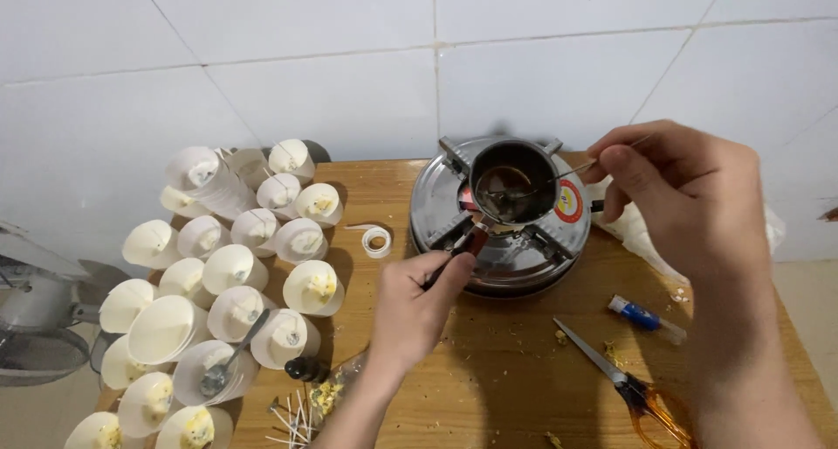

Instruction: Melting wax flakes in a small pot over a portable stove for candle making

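A round red-and-yellow label (568, 201) sits on the top plate of the silver gas stove (436, 209), just right of the small pot. A clear plastic bag (637, 231) lies crumpled on the counter (506, 362) behind the stove's right side.

My left hand (417, 302) reaches in from the near edge, forearm angled up, fingers curled tight in a pinch at the fingertips. My right hand (690, 196) hovers farther right, wrist bent, thumb and forefinger pressed together.
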